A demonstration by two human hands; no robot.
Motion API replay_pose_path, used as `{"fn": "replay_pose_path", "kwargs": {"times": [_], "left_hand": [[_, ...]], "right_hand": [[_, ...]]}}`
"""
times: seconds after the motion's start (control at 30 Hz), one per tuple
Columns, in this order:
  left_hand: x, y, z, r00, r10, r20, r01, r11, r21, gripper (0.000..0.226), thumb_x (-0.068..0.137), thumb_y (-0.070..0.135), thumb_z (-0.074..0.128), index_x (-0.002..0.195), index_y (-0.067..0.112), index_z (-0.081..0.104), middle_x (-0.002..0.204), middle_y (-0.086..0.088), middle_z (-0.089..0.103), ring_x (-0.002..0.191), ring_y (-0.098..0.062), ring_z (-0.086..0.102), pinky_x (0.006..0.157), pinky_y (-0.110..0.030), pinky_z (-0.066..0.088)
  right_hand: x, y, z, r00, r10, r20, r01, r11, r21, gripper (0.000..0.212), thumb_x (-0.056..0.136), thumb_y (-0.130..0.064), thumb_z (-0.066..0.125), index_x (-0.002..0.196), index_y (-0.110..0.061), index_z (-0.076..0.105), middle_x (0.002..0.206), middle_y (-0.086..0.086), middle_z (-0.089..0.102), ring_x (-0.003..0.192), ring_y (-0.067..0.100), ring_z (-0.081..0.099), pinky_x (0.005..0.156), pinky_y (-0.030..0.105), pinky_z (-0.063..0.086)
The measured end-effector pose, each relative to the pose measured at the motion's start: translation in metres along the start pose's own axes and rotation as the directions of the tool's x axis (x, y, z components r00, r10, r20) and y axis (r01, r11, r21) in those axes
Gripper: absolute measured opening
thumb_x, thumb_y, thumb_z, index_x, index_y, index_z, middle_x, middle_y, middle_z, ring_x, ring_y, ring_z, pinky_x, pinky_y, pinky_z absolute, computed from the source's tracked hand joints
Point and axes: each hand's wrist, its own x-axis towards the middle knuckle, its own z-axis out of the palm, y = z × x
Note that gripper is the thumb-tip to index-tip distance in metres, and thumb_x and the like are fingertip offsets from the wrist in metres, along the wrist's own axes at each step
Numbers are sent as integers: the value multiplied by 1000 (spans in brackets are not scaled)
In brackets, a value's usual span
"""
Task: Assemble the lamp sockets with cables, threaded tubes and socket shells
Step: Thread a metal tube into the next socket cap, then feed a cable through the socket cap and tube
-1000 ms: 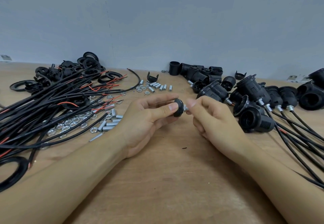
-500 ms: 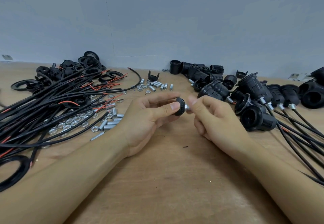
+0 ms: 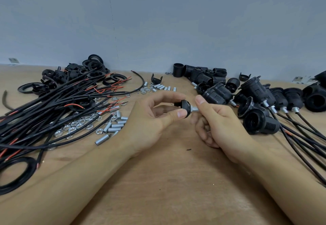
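above table (image 3: 176,180) | left hand (image 3: 150,120) pinches socket cap (image 3: 185,107) | right hand (image 3: 225,122) pinches half-hidden threaded tube (image 3: 194,108)

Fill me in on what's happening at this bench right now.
A person is putting lamp sockets together by hand. The left hand holds a small black socket cap, and the right hand pinches a threaded tube sticking out of it. Loose cables, nuts and spare tubes lie to the left. Finished sockets with cables are piled on the right of the wooden table.

A wooden table (image 3: 176,180) meets a grey-blue wall (image 3: 158,22); a small dark speck (image 3: 189,149), perhaps debris.
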Motion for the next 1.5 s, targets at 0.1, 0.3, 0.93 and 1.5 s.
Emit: {"fn": "replay_pose_path", "kwargs": {"times": [0.1, 0.3, 0.93, 1.5], "left_hand": [[0, 1, -1, 999, -45, -23, 44, 999, -31, 23, 83, 5, 71, 106, 10, 71, 109, -20, 70, 94, -28, 72, 85, -34, 59], [-2, 2, -3, 993, 86, 80, -98, 982, 163, 33, 80, -3, 77, 100, 22, 69, 105, 1, 73, 97, -16, 71, 87, -27, 56], [25, -3, -42, 966, 237, 108, -208, 454, 866, 36, 98, 42, 54, 124, 19, 63, 121, 6, 65, 115, -11, 53, 100, -22, 38], [39, -2, -63, 878, 423, -224, 148, 207, 967, 21, 97, 22, 58, 107, 16, 75, 111, -12, 62, 107, -38, 48, 89, -46, 36]], "right_hand": [[-1, 1, -1, 999, -34, 4, 34, 999, -13, 36, 97, -43, 53, 77, -14, 62, 54, 4, 53, 42, 13, 41, 36, 19, 29], [0, 3, 0, 1000, -20, 10, 20, 1000, 12, 46, 101, -40, 47, 59, -20, 50, 45, 1, 39, 42, 16, 32, 39, 20, 27], [4, 7, -1, 994, -6, -106, 2, 999, -42, 41, 100, -45, 46, 70, -20, 59, 52, -2, 50, 43, 7, 42, 37, 14, 32], [3, 3, -1, 993, 42, -114, -43, 999, -2, 39, 101, -44, 46, 81, -14, 60, 57, 0, 55, 43, 10, 42, 35, 21, 30]]}}
